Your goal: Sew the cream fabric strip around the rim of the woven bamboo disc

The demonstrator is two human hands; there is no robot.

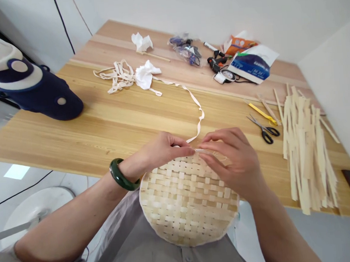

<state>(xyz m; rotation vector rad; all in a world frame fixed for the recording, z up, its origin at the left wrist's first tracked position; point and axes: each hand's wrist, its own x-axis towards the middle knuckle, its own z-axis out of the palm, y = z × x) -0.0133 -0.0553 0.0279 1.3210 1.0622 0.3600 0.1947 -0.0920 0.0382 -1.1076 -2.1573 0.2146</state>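
Note:
A round woven bamboo disc [187, 204] stands tilted against my grey shirt [159, 244] at the table's front edge. My left hand [164, 149] pinches the disc's far rim together with a pale binding strip [198, 119]. That strip runs up across the table to a tangled bundle of the same strip [117, 77]. My right hand [231, 159] grips the rim beside the left, its fingers spread over the weave. A dark green bangle [121, 174] circles my left wrist.
A navy-and-white steam iron [30, 81] stands at the left on the wooden table [103, 128]. Black-handled scissors [265, 130], a yellow utility knife [262, 114] and a heap of bamboo strips [307, 153] lie right. Tissues, a plastic bag and packets lie at the back.

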